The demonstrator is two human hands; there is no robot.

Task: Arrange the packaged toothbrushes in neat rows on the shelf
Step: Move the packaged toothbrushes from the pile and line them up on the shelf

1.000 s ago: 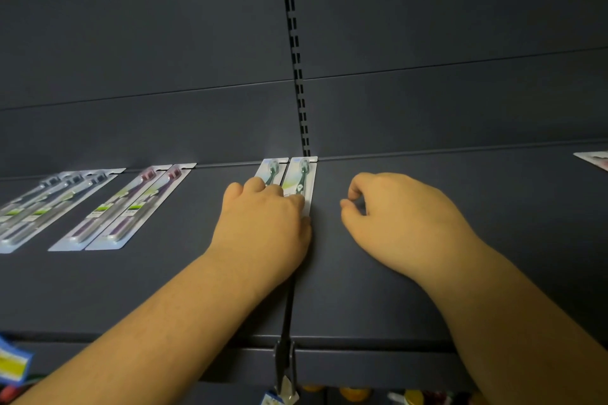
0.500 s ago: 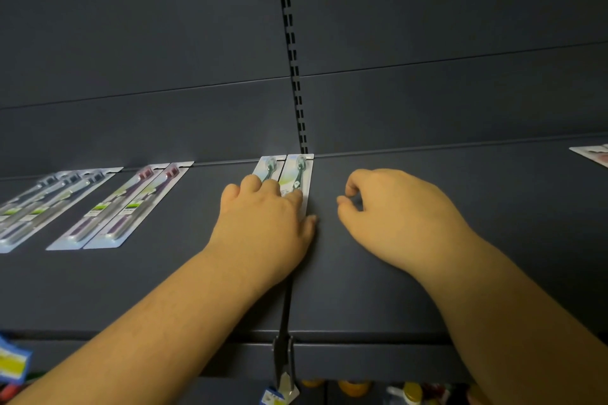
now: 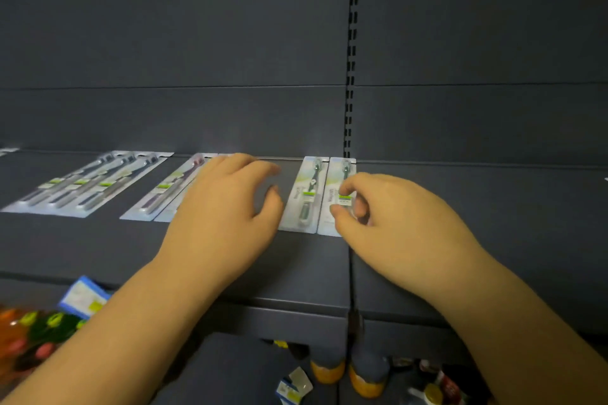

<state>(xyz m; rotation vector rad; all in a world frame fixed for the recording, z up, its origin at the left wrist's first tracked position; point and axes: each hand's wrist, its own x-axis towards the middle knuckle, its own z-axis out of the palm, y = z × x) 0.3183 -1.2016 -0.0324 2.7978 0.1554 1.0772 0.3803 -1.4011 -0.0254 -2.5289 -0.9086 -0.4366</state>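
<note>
Currently 7 toothbrush packs (image 3: 304,194) on shelf (image 3: 296,266); left hand (image 3: 227,210) spread, empty; right hand (image 3: 398,223) pinching rightmost pack (image 3: 339,174)

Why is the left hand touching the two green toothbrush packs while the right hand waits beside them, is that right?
Not quite. In the head view the right hand touches the right one of the green toothbrush packs; the left hand is beside them, fingers spread, over the purple packs.
</note>
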